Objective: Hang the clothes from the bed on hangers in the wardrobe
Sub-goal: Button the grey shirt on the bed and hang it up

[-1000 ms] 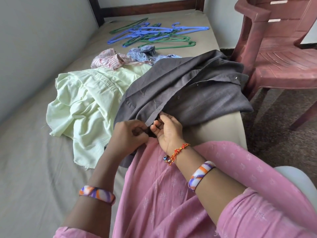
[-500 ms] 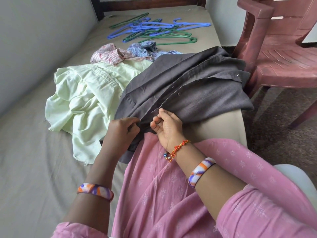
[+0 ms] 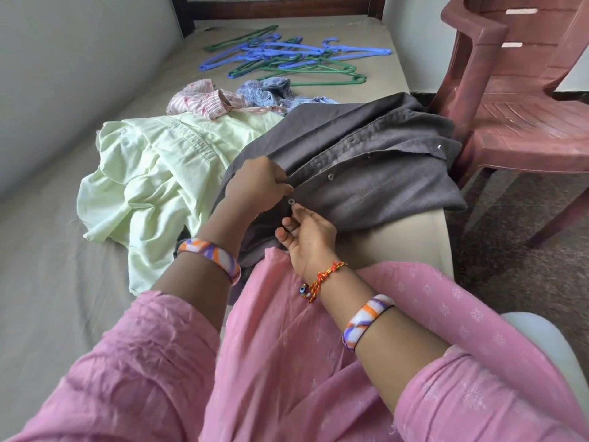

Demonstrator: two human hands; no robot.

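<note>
Item 1, grey shirt [image 3: 366, 173]: I log it spread on the near right part of the bed [image 3: 63, 298], its right side reaching the mattress edge and draping slightly over it. Its button strip runs diagonally from the collar end toward me.

Item 2, left hand [image 3: 255, 186]: fingers curled together, pinching the strip's left edge just above a pale button [image 3: 290, 201].

Item 3, right hand [image 3: 306, 231]: fingers curled, tips gripping the cloth directly under that button. The two hands sit just beside each other, the button between them.

Item 4, pale green garment [image 3: 149, 183]: crumpled to the left of the grey shirt, partly tucked under it, its lower hem trailing toward my left forearm.

Item 5, pink striped garment [image 3: 207, 100] and blue patterned garment [image 3: 274, 90]: bunched together beyond the green one, touching each other.

Item 6, hangers [image 3: 293, 59]: a loose heap, blue and green, at the far end of the bed near the dark wooden frame [image 3: 280, 8].

Item 7, margins: I see bare sheet along the left between the clothes and the wall [image 3: 63, 74], and a bare strip between the garments and the hangers. On the right, a maroon plastic chair [image 3: 516, 116] stands close against the bed's edge, with floor [image 3: 516, 218] showing beneath it.
</note>
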